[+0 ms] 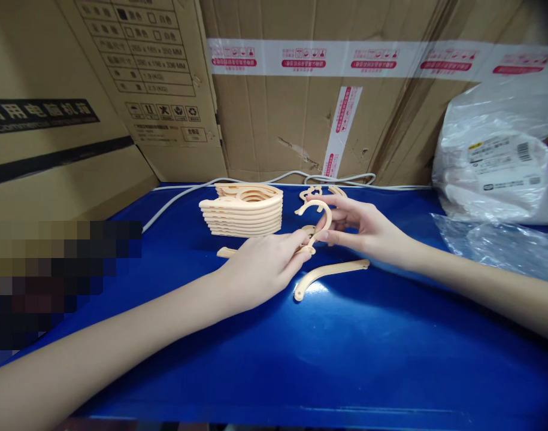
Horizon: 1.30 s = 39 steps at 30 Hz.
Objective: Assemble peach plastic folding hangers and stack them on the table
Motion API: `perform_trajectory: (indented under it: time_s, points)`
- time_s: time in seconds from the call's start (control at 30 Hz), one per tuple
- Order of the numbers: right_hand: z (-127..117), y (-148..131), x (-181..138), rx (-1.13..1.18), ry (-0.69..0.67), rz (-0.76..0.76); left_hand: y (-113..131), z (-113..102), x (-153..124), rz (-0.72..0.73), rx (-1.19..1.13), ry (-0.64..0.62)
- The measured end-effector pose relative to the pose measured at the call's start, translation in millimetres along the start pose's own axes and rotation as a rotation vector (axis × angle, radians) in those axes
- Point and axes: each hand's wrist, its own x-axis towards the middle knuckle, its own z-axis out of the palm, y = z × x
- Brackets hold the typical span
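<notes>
My left hand [265, 263] is closed on a cream plastic hanger arm [227, 252], whose end sticks out to the left beneath the fingers. Between thumb and fingers, my right hand [357, 224] pinches a curved cream hanger hook [328, 212], its open end pointing left. Hook and arm meet at my left fingertips; whether they are joined is hidden. A loose curved hanger arm [330, 274] lies on the blue table just in front of my hands. Behind my left hand sits a neat stack of folded cream hangers [242, 218].
More cream hanger parts [310, 193] lie behind my right hand. A white cable [184, 187] runs along the back of the blue table [327, 371]. Cardboard boxes [274, 120] wall the back and left. A clear plastic bag of white items [502, 161] stands at the right.
</notes>
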Motion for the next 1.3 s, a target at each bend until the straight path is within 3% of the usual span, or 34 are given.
perform_trajectory:
  time_s: [0.13,0.23,0.3,0.47,0.8,1.13,1.3]
  points:
    - [-9.8,-8.2,1.1,-0.327,-0.221,0.04,3.3,-1.8,1.4,-0.108,-0.42,-0.047]
    - [-12.7,-14.9,-0.6,-0.467,-0.429,-0.052,6.0,-1.6,3.8,-0.269,-0.7,-0.147]
    - [-11.3,-18.6,-3.3,-0.526,-0.494,-0.131,6.9,-1.4,5.5,-0.372,-0.804,-0.19]
    - [-8.9,-26.4,-8.6,-0.703,-0.488,-0.192,4.6,-1.7,8.0,-0.445,-0.967,-0.203]
    - [-25.8,-41.7,-4.2,-0.509,-0.617,0.096,-0.5,-0.3,7.8,-0.495,-1.068,-0.206]
    - [-27.1,-34.6,-1.7,-0.485,-0.543,0.072,-1.1,-0.9,8.1,-0.559,-1.198,-0.176]
    - [-25.7,-31.8,-3.0,-0.576,-0.568,0.033,0.6,-1.9,7.9,-0.541,-1.256,-0.19]
